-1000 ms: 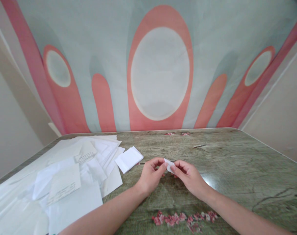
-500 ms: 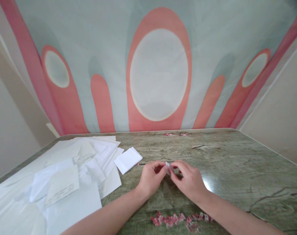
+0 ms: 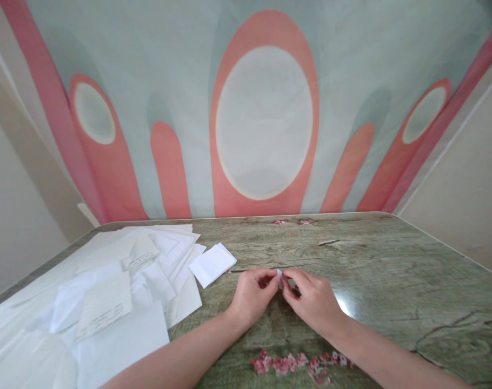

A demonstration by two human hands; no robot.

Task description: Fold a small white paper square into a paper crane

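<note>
A small white piece of paper (image 3: 279, 279) is pinched between both hands above the middle of the table. My left hand (image 3: 254, 294) grips its left side with thumb and forefinger. On the other side, my right hand (image 3: 311, 294) pinches it in the same way, the other fingers curled. Most of the paper is hidden by the fingertips, so its folds cannot be made out. Just left of my left hand lies a small stack of folded white paper (image 3: 212, 265).
A spread-out heap of white sheets and envelopes (image 3: 124, 356) covers the table's left side, some with printed lines. The wood-patterned table (image 3: 392, 259) has pink flower prints (image 3: 282, 363). Behind its far edge hangs a patterned cloth (image 3: 264, 124) in grey-green and coral.
The paper has turned slightly and now shows narrower between the fingertips. My hands have shifted only a little, and the stack and heap lie as before.
</note>
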